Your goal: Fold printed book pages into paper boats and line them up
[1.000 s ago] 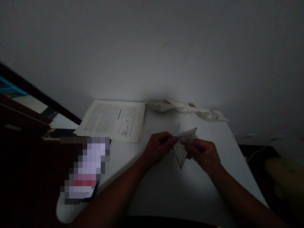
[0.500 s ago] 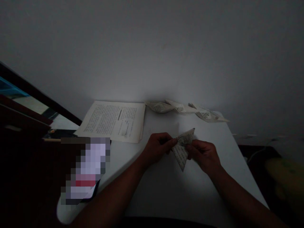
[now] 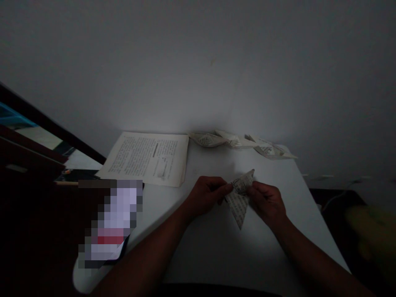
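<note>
Between my hands, above the table, is a piece of printed paper (image 3: 239, 202) folded into pointed flaps, one tip up to the right and one pointing down. My left hand (image 3: 207, 193) pinches its left edge between thumb and fingers. On the other side my right hand (image 3: 266, 202) has its thumb and fingers closed on the right edge, near the middle fold. The paper's back and some fingertips are hidden.
Folded paper boats (image 3: 206, 139) stand in a row along the wall. A stack of printed sheets (image 3: 145, 159) lies at the back left. A phone (image 3: 116, 222), its screen blurred out, rests on the left edge of the white table (image 3: 198, 255).
My right hand's thumb and fingers have shifted slightly outward toward the paper's right edge, showing more of its middle. The folded paper has turned a little and its lower tip sits slightly lower.
</note>
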